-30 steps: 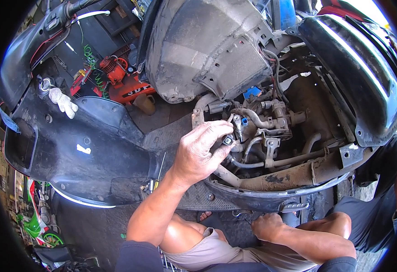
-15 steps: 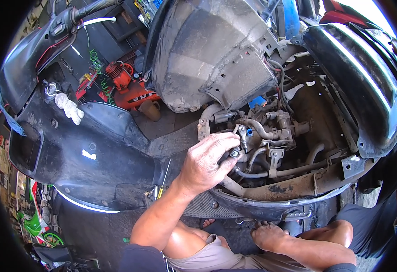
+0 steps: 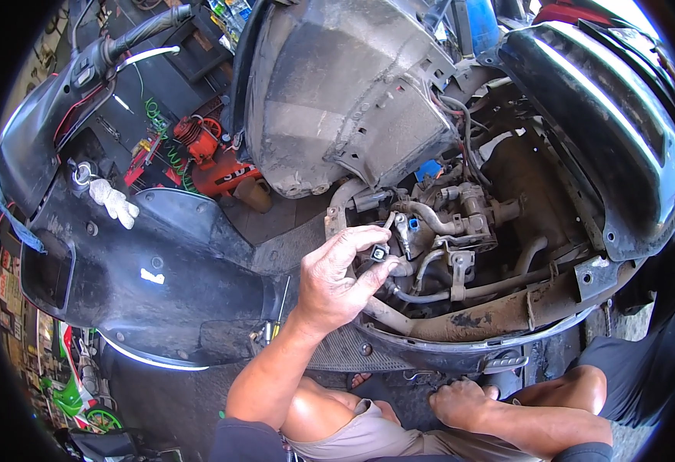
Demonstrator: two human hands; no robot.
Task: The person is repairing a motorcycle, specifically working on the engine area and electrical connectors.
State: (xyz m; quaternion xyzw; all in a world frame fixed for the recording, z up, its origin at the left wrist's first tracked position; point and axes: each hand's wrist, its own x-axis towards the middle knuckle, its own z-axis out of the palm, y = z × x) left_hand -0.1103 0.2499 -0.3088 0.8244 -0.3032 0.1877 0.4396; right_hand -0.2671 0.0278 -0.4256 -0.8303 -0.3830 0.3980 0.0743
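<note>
My left hand [image 3: 336, 279] pinches a small black electrical connector [image 3: 379, 252] between thumb and fingers, beside the hoses and carburettor parts [image 3: 461, 223] in the opened scooter frame. A thin cable runs from the connector toward the engine bay. My right hand [image 3: 461, 404] rests low with its fingers curled on the floor edge under the scooter's black footboard rim [image 3: 430, 356], holding nothing that I can see. My knee in tan shorts [image 3: 368, 435] lies between both arms.
A dirty grey underseat bucket [image 3: 345, 100] is tilted up above the engine. The black front leg shield [image 3: 145, 269] with a white glove [image 3: 114, 204] stands at the left. A red compressor [image 3: 214, 158] sits on the floor behind. A screwdriver [image 3: 280, 308] lies on the footboard.
My left hand has drawn slightly down and left with the connector, and my view has shifted closer. The right hand has stayed low by the footboard.
</note>
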